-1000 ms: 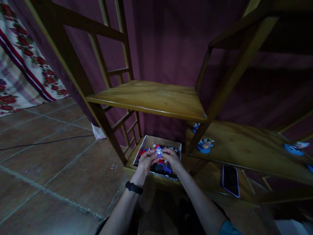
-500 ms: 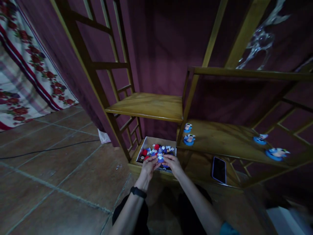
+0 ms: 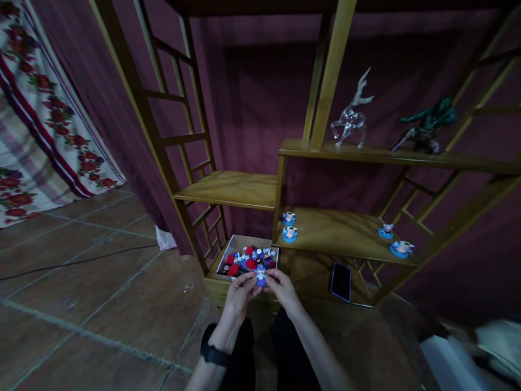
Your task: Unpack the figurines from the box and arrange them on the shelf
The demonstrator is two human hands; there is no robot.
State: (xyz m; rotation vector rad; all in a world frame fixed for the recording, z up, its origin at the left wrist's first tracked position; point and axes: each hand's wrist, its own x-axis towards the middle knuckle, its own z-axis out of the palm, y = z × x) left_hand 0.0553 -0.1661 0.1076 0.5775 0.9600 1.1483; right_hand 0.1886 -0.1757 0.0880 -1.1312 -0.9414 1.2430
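A purple figurine (image 3: 261,276) is held upright, pinched by left hand (image 3: 238,294) and right hand (image 3: 284,292); steady support seems needed next.

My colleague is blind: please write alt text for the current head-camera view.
Two bare hands hold a small purple figurine before an open box of colorful figures at the bottom of a wooden shelf unit. On shelves to the right stand four blue-based figurines, with a clear deer figurine and a dark statuette above.
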